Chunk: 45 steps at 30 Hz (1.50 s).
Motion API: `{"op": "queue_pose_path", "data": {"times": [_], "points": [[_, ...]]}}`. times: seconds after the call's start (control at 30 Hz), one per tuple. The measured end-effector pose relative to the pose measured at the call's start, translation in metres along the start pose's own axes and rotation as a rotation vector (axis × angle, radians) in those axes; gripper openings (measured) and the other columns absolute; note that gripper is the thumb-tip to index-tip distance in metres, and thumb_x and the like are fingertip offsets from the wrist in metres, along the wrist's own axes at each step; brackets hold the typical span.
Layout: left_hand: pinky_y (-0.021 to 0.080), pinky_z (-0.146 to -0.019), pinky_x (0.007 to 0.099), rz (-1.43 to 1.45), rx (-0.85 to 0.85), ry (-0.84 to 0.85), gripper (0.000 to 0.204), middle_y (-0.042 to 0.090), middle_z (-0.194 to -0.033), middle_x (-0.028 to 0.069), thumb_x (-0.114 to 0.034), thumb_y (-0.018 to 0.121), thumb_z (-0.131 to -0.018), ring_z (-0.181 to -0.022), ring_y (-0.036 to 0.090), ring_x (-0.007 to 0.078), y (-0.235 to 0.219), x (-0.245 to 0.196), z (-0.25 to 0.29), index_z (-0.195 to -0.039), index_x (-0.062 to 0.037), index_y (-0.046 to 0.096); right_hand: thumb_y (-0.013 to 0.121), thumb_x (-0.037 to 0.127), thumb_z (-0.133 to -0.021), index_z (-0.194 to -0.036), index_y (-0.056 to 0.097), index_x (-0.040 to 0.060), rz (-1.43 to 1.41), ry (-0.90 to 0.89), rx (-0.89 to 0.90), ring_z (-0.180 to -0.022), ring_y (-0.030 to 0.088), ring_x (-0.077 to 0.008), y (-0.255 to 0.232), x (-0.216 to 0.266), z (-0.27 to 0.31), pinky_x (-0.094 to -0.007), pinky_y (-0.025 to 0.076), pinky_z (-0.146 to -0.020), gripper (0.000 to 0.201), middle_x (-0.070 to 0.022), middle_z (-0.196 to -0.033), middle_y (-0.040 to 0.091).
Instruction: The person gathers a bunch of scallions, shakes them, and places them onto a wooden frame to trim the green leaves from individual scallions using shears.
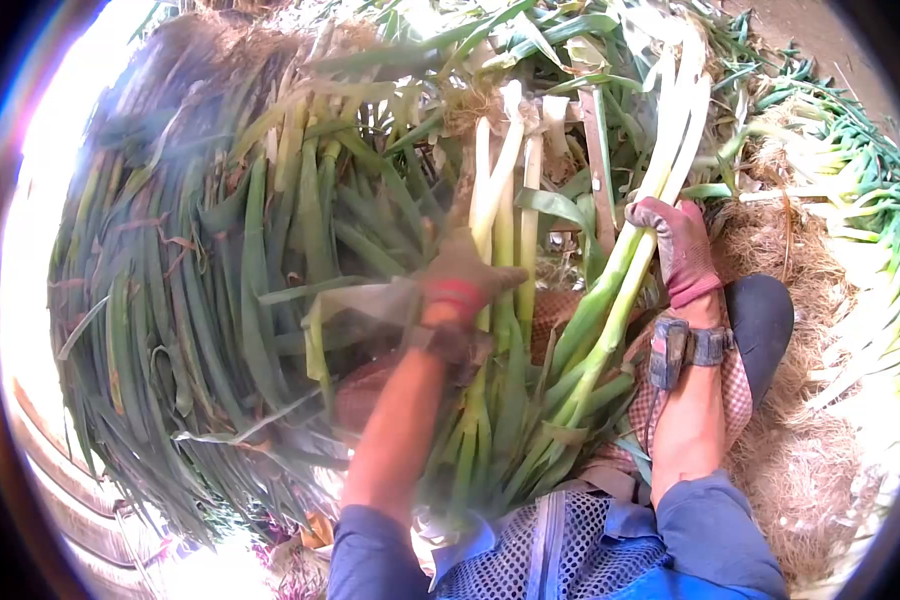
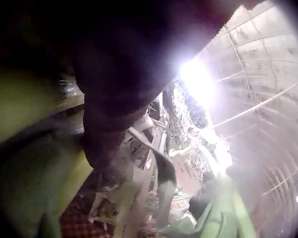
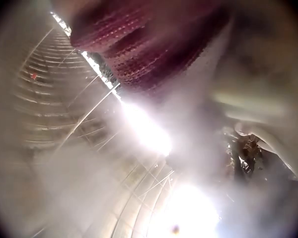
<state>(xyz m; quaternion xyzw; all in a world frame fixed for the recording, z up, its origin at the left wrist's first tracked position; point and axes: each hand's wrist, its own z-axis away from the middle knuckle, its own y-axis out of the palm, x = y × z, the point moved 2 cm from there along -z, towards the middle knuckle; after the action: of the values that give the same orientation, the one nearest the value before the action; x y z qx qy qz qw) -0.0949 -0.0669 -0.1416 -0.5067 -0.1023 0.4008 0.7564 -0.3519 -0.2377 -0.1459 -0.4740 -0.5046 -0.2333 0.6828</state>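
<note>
Mostly tight on the left: onion pile (image 1: 160, 300) fills that side, crowding the left hand (image 1: 460, 278), blurred at some stalks (image 1: 531, 215), can't tell if gripping; right hand (image 1: 678, 248) grips long green onions (image 1: 621, 262), white ends away from body; wooden slat (image 1: 599, 165) beyond, knee (image 1: 762, 325) and straw-like heap (image 1: 795, 420) crowd the right

Dk fingers (image 2: 102, 139) top ctr; blurry grn leaves (image 2: 35, 183) L; grn stalks (image 2: 221, 218) btm R.
</note>
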Motion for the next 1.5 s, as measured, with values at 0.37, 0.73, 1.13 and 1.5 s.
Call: {"op": "queue_pose_path", "data": {"times": [0.37, 0.73, 1.13, 1.5], "points": [[0.058, -0.097, 0.042, 0.254, 0.003, -0.038, 0.08, 0.076, -0.118, 0.024, -0.041, 0.091, -0.062, -0.109, 0.075, 0.0349, -0.001, 0.014, -0.016, -0.126, 0.0012, 0.068, 0.071, 0.028, -0.101, -0.12, 0.065, -0.0094, -0.779, 0.283, -0.45, -0.079, 0.073, -0.0172, -0.111, 0.009, 0.03, -0.0315, 0.067, -0.07, 0.042, -0.0142, -0.096, 0.073], [0.06, -0.079, 0.0376, 0.503, 0.124, -0.093, 0.055, 0.08, -0.096, 0.014, -0.032, 0.096, -0.066, -0.082, 0.076, 0.0232, -0.09, 0.078, 0.021, -0.106, 0.002, 0.079, 0.078, 0.039, -0.094, -0.123, 0.066, -0.0068, -0.724, 0.326, 0.272, -0.077, 0.074, -0.0175, 0.023, 0.028, 0.007, -0.0305, 0.065, -0.071, 0.056, -0.0109, -0.089, 0.073], [0.057, -0.075, 0.0331, 0.83, -0.325, -0.127, 0.03, 0.075, -0.093, 0.0101, -0.014, 0.075, -0.083, -0.08, 0.071, 0.0194, -0.207, 0.133, 0.113, -0.105, 0.0063, 0.076, 0.078, 0.023, -0.089, -0.1, 0.078, -0.0027, -0.671, 0.451, 0.459, -0.075, 0.07, -0.0143, 0.131, 0.043, 0.007, -0.0294, 0.056, -0.067, 0.028, -0.008, -0.089, 0.077], [0.058, -0.079, 0.0327, 0.821, -0.579, -0.191, 0.043, 0.073, -0.097, 0.0089, -0.019, 0.075, -0.08, -0.085, 0.07, 0.0193, -0.275, 0.212, 0.237, -0.115, 0.0059, 0.07, 0.077, 0.036, -0.085, -0.099, 0.077, -0.0091, -0.421, 0.268, 0.622, -0.082, 0.07, -0.0226, 0.212, -0.008, 0.01, -0.0367, 0.055, -0.078, 0.047, -0.0158, -0.089, 0.077]]}}
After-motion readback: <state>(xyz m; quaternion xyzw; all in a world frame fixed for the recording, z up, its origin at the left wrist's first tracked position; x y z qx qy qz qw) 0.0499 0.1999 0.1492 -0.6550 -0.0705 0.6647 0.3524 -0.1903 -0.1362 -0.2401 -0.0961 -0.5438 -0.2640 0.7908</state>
